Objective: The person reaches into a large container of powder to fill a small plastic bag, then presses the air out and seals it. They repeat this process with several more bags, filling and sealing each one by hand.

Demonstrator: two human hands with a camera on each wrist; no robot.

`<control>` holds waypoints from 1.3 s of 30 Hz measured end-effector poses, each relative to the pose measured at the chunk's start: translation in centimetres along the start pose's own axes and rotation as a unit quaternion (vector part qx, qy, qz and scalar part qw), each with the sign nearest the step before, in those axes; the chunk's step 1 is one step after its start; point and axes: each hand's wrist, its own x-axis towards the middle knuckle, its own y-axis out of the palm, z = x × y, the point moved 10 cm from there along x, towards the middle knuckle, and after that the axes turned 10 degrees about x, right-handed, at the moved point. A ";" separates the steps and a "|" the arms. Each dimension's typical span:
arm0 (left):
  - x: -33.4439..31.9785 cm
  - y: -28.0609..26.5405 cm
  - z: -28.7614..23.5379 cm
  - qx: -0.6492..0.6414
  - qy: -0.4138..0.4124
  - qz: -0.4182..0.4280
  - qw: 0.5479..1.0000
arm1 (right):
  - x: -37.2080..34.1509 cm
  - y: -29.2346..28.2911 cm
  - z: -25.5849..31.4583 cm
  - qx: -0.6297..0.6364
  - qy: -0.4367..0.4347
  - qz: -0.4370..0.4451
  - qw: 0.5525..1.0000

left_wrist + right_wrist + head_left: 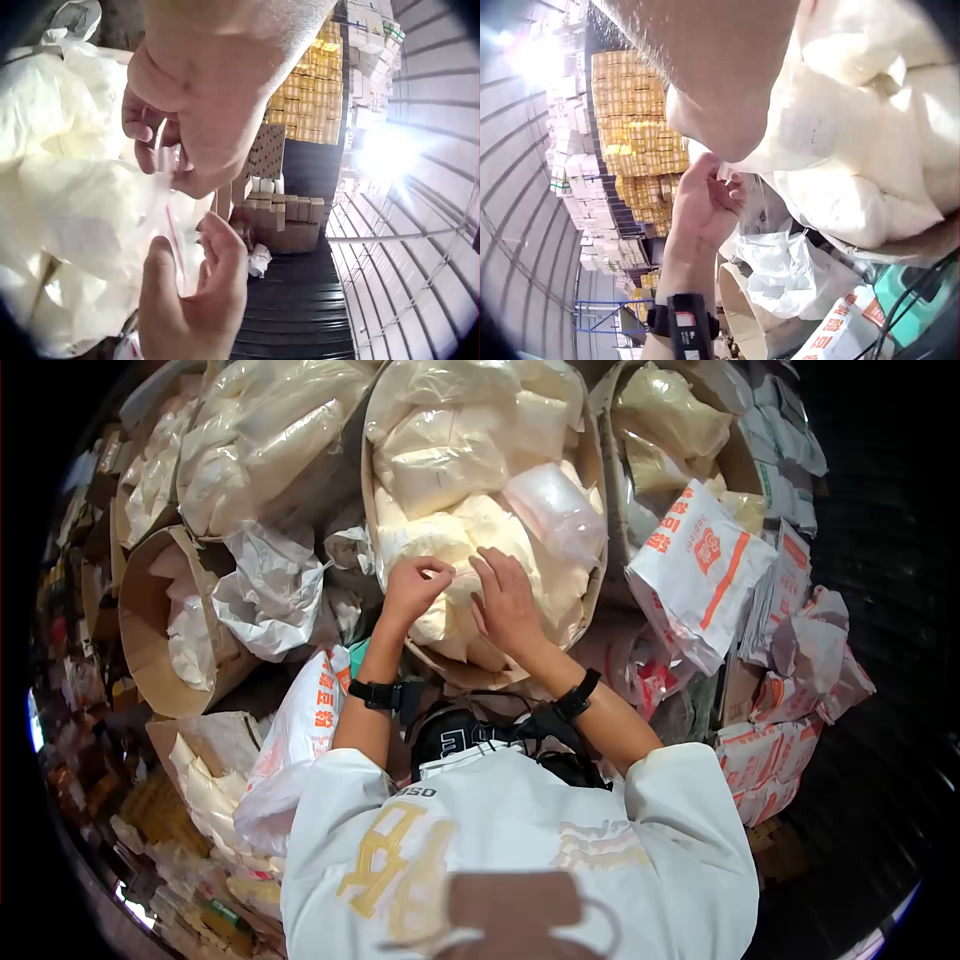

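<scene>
Far left: a cardboard drum (150, 645) tips open, a crumpled white bag (268, 592) beside it, and a bag with orange print (300, 705) sits nearer the body.
Left hand: here's the left hand (410, 598), over the near half of the middle bin (460, 672), fingers bent in and clamped with the thumb on a small clear plastic bag (166, 206).
Clear bag: it's up between the two hands, above the pale filled bags (440, 465), and a thin red line (174, 234) runs along it.
Lie of the bag: in the left wrist view that red line slants from near the left fingers down toward the right thumb; the left hand has the firmer hold, right at one end.
Right hand: and the right hand (508, 603) comes in from the other side, fingers gently bent, thumb apart from the fingertips, the plastic passing through that gap; how hard it touches, I can't tell.
Just past it: a puffy clear bag (555, 512) rests on the pale ones, beyond the right fingertips.
Far right: a white bag with orange print (705, 565) leans at the next bin (748, 455).
</scene>
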 end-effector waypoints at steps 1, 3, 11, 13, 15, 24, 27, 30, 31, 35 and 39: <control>0.0 0.1 0.4 0.016 -0.006 -0.003 1.000 | 0.0 0.1 -0.4 -0.007 -0.004 0.006 1.000; -0.1 0.0 0.9 0.049 -0.019 -0.011 0.999 | -0.4 1.0 -0.7 -0.022 -0.027 0.032 0.999; -0.9 0.7 1.2 -0.028 -0.039 -0.029 0.998 | -1.9 2.7 0.1 0.029 0.002 0.080 0.996; -1.0 0.4 0.9 -0.043 -0.033 -0.045 0.998 | -2.5 3.7 -1.3 0.007 0.035 0.086 0.996; -1.3 0.0 0.0 -0.020 -0.008 -0.070 0.997 | -2.6 4.1 -1.4 -0.019 0.015 0.092 0.995; -4.4 1.2 -2.3 0.254 -0.025 -0.122 0.959 | -3.8 6.7 -3.9 -0.020 0.008 0.223 0.974; -4.8 1.5 -1.7 0.175 -0.027 -0.109 0.978 | -4.0 6.5 -3.8 -0.036 -0.033 0.178 0.983; -4.5 1.0 -1.7 0.142 -0.001 -0.127 0.982 | -4.4 5.8 -3.0 -0.064 0.010 0.180 0.982; -4.4 0.9 -1.8 0.132 -0.001 -0.129 0.983 | -4.3 5.6 -2.7 -0.065 0.014 0.172 0.983; -4.4 0.4 -2.2 0.139 -0.025 -0.130 0.981 | -4.0 7.0 -4.3 -0.073 0.136 0.241 0.958; -4.5 0.3 -2.5 0.146 -0.028 -0.142 0.979 | -3.1 8.3 -5.0 -0.068 0.116 0.208 0.969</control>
